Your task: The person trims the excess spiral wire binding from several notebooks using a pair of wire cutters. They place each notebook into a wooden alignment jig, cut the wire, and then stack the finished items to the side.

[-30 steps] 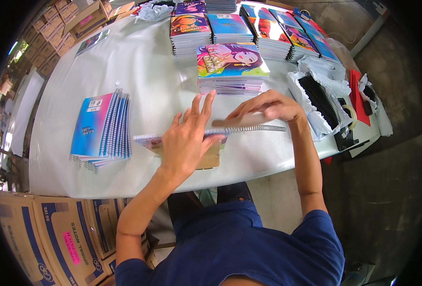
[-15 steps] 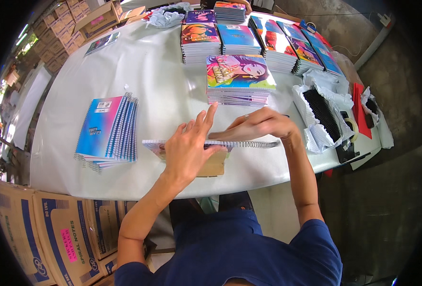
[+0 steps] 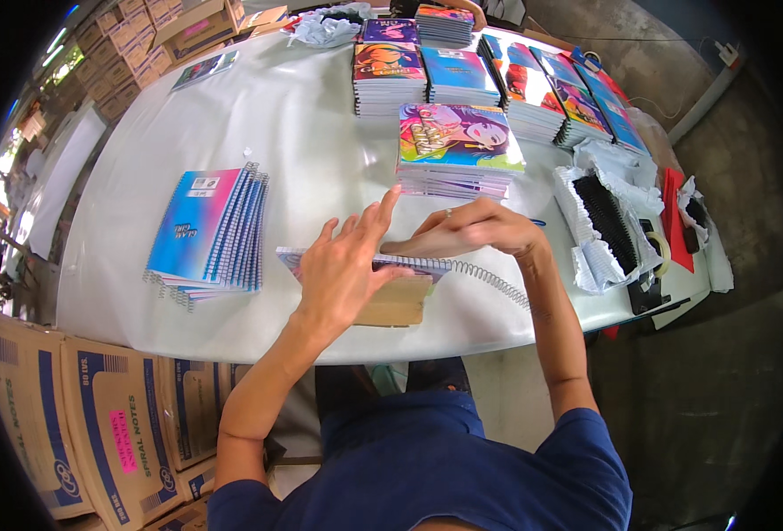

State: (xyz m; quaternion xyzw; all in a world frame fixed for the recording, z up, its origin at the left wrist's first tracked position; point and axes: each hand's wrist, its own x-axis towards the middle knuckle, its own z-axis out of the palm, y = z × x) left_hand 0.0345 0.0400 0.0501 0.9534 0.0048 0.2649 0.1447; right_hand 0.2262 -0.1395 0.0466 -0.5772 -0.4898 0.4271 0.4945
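My left hand (image 3: 343, 270) grips a spiral notebook (image 3: 414, 263) edge-up near the table's front, thumb on the near side, fingers spread across its top. A loose wire coil (image 3: 493, 277) runs out of the notebook's right end and droops in a curve toward my right forearm. Just behind that edge, my right hand (image 3: 489, 226) reaches leftward; its fingers are smeared and partly hidden, so what they hold cannot be seen. Below the notebook sits a brown block (image 3: 393, 303). Beyond my hands lies a stack of notebooks with a colourful illustrated cover (image 3: 458, 137).
On the left is a fanned stack of blue-pink spiral notebooks (image 3: 199, 226). More notebook stacks (image 3: 462, 75) line the back. At right, white wrapping (image 3: 591, 265) holds black coils (image 3: 606, 217), near a tape roll (image 3: 659, 252). Cardboard cartons (image 3: 113, 425) stand at lower left.
The wire coil, earlier nearly straight along the notebook's top edge, now sags downward at its right end. My right hand has shifted slightly; my left keeps its hold. The whole view has moved a little.
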